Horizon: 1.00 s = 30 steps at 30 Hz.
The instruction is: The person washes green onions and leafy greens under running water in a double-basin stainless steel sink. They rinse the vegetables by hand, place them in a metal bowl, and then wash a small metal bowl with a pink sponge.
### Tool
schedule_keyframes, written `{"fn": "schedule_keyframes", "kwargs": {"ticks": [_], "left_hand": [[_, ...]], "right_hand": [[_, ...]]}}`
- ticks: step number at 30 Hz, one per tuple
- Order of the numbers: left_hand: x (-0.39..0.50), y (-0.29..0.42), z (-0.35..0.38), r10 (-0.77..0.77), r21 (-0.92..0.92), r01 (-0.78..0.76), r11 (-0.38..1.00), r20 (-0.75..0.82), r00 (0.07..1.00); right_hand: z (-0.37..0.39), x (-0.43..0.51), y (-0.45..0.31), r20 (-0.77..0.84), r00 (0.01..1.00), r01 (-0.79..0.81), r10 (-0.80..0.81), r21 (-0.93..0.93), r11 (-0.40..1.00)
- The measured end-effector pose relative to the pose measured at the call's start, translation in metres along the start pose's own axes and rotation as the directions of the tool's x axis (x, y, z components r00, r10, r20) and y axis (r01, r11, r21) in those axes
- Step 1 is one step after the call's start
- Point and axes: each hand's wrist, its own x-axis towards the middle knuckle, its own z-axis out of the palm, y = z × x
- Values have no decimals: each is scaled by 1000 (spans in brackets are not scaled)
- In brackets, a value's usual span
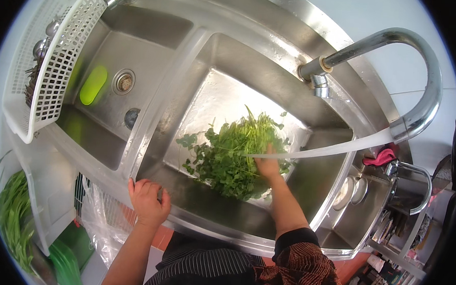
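Note:
A heap of leafy green herbs (231, 154), looking like coriander, lies at the bottom of the large stainless steel sink basin (232, 53). My right hand (267, 166) reaches into the right side of the heap, touching the stems; the water and leaves partly hide its fingers. From the curved faucet (425, 67) at the right, a stream of water (328, 148) falls onto the herbs beside that hand. My left hand (149, 202) is at the front rim of the sink, near the divider (164, 96), thumb apart from the fingers and nothing held.
In the left basin are a lime-green oval object (93, 85) and a drain (123, 81). A white perforated plastic basket (58, 64) holding metal utensils stands at far left. Below it lie long green leaves (13, 216). Right of the sink, a smaller basin (357, 223) holds dishes (345, 193).

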Motion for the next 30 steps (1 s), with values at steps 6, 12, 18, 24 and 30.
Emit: {"fn": "schedule_keyframes", "kwargs": {"ticks": [6,12,18,24,30], "left_hand": [[1,0,1,-4,3,4,1000,-13,1000],[1,-1,1,-6,3,6,1000,-31,1000],[0,-2,1,-11,11,11,1000,-30,999],[-2,-1,1,-9,-5,9,1000,-41,999],[-4,-2,1,7,-30,-8,1000,-40,999]], "right_hand": [[-107,53,-34,97,983,-170,154,181,969],[-88,86,-108,100,980,-130,170,-320,939],[-57,104,-92,74,990,-110,119,-114,987],[-77,58,-24,-340,940,283,-21,745,604],[-163,-40,-7,-397,901,370,176,914,167]]}}
